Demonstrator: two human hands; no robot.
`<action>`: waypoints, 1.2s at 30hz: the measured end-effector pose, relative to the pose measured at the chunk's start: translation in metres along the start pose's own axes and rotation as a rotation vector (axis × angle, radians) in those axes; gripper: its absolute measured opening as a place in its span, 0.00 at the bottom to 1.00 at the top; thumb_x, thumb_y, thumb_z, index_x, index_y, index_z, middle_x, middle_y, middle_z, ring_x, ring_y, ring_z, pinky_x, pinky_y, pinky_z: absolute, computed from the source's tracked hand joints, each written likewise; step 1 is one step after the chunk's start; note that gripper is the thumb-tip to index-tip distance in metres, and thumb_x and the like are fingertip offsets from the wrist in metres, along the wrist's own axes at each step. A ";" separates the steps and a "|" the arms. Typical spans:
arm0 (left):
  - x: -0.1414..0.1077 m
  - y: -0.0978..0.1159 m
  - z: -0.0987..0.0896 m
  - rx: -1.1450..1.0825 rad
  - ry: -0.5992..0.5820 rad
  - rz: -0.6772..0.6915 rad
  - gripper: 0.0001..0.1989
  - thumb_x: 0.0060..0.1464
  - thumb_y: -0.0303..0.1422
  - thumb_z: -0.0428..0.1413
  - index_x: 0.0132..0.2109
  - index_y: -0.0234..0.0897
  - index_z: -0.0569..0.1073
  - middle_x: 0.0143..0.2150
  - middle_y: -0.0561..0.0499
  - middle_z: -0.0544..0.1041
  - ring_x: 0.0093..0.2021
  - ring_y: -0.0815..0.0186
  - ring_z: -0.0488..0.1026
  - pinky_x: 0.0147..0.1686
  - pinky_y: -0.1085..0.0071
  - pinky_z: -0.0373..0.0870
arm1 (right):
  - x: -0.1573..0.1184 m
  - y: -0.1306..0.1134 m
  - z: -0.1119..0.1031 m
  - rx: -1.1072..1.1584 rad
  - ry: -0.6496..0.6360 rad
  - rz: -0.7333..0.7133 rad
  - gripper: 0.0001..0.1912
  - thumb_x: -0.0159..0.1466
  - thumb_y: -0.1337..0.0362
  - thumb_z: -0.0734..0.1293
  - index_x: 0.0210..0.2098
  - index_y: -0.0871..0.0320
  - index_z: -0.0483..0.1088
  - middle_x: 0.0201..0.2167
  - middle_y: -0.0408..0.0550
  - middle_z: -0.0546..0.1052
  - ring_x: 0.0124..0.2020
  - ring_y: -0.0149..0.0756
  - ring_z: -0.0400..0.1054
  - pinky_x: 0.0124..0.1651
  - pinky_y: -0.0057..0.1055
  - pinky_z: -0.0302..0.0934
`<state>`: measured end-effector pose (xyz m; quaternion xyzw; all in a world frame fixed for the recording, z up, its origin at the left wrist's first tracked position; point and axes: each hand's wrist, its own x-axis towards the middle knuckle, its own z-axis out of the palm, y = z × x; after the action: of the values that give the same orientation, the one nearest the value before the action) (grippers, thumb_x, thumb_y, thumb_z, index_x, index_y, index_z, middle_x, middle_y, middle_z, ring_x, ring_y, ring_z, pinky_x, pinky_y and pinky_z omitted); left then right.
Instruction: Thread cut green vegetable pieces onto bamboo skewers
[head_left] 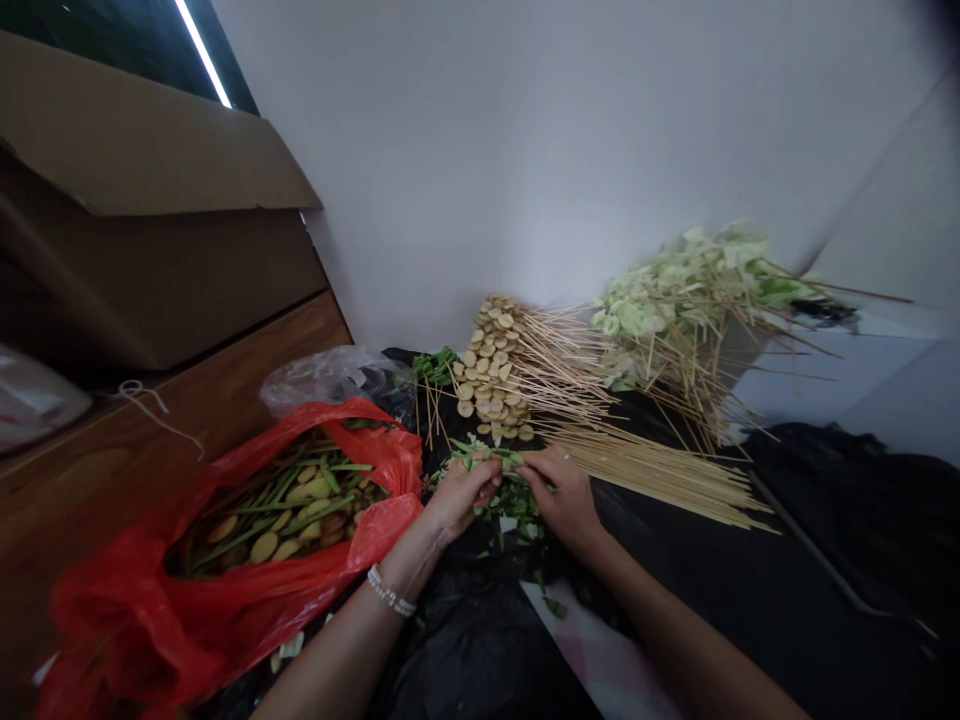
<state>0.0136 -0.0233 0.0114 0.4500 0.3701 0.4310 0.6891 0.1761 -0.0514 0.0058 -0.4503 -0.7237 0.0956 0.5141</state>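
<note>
My left hand [463, 490], with a beaded bracelet at its wrist, is closed on green stalks [495, 455]. Close by on the right, my right hand [556, 487] pinches the other end of the same stalks. Chopped green leaves [517, 510] lie on black plastic beneath both hands. Just beyond them is a stack of skewered yellowish slices [491, 365], its sticks pointing right. A row of bare wooden skewers [667, 470] lies to the right of my right hand. Small green bundles on sticks [436, 367] rest left of the slices.
An open red plastic bag [382, 530] on the left holds slices and green stalks. Clear plastic [337, 378] lies behind it. Skewered pale green leaves [675, 290] are piled at the back right. A cardboard box [165, 270] stands at the left, against the white wall [525, 150].
</note>
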 end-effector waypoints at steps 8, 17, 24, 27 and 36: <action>-0.004 0.002 -0.002 0.408 -0.060 -0.051 0.09 0.42 0.36 0.62 0.29 0.34 0.77 0.16 0.57 0.63 0.15 0.75 0.53 0.16 0.76 0.46 | 0.017 0.010 -0.020 0.472 0.147 0.501 0.15 0.57 0.52 0.67 0.36 0.57 0.75 0.32 0.47 0.79 0.26 0.34 0.69 0.30 0.32 0.65; -0.005 -0.003 0.001 0.452 -0.146 0.079 0.14 0.46 0.42 0.61 0.34 0.35 0.80 0.20 0.54 0.70 0.18 0.72 0.58 0.19 0.74 0.51 | 0.017 0.011 -0.014 0.646 0.129 0.551 0.17 0.55 0.51 0.69 0.36 0.58 0.71 0.32 0.46 0.76 0.28 0.33 0.69 0.31 0.30 0.66; 0.001 -0.006 -0.007 0.575 -0.049 0.208 0.17 0.52 0.44 0.56 0.34 0.34 0.78 0.21 0.53 0.70 0.20 0.71 0.63 0.21 0.75 0.56 | 0.014 0.019 -0.018 0.105 0.283 0.247 0.17 0.64 0.59 0.63 0.51 0.57 0.66 0.45 0.54 0.75 0.47 0.42 0.68 0.46 0.41 0.64; 0.003 -0.006 -0.009 0.749 -0.035 0.389 0.13 0.55 0.39 0.55 0.33 0.34 0.78 0.30 0.50 0.77 0.32 0.65 0.71 0.34 0.73 0.64 | 0.011 0.013 -0.020 -0.318 0.177 -0.085 0.15 0.65 0.65 0.62 0.50 0.56 0.69 0.48 0.53 0.74 0.53 0.44 0.62 0.56 0.45 0.54; -0.001 -0.003 -0.007 0.989 -0.101 0.518 0.10 0.57 0.29 0.49 0.35 0.34 0.76 0.33 0.49 0.77 0.35 0.65 0.72 0.38 0.72 0.64 | -0.002 0.005 -0.002 -0.667 -0.216 -0.361 0.07 0.64 0.70 0.61 0.37 0.59 0.71 0.31 0.47 0.73 0.42 0.39 0.62 0.54 0.42 0.48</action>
<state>0.0080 -0.0224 0.0066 0.8159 0.3720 0.3394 0.2843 0.1804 -0.0501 0.0023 -0.4455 -0.8326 -0.1899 0.2688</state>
